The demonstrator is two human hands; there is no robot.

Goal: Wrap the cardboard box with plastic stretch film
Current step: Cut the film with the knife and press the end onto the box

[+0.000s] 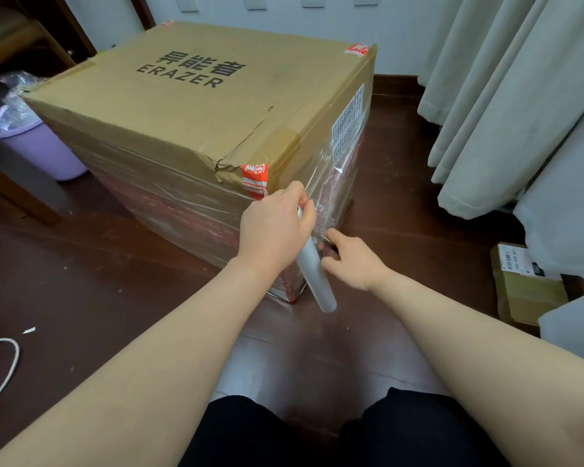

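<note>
- Cardboard box [199, 106] sits on the dark wood floor [81, 281], top face bare. Sides carry stretch film [334, 170] from approx mid-height down, so the wrap looks partly done.
- Step in hand, by my read: taking the film round the near corner, or finishing off there.
- L hand [277, 227] is clamped round the top of the film roll [314, 274]. Roll is held slanted vs the corner, lower end free above the floor. It looks thin, mostly core, so prob. little film left.
- R hand [351, 264] is just beside the roll at the corner, fingers curled at the film with the thumb out. Something dark shows at the fingertips; can't tell if it pinches film, holds a tool, or neither.
- Hands are close together, roll between them.
- Next move needs, I'd say: tension kept on the film, tail pressed flat to the wrapped side, then either a tear-off or another pass higher up, since the upper band and top are uncovered.
- Nearby: purple bin [38, 143] to the left, curtain [503, 96] and small parcel [526, 284] to the right.
</note>
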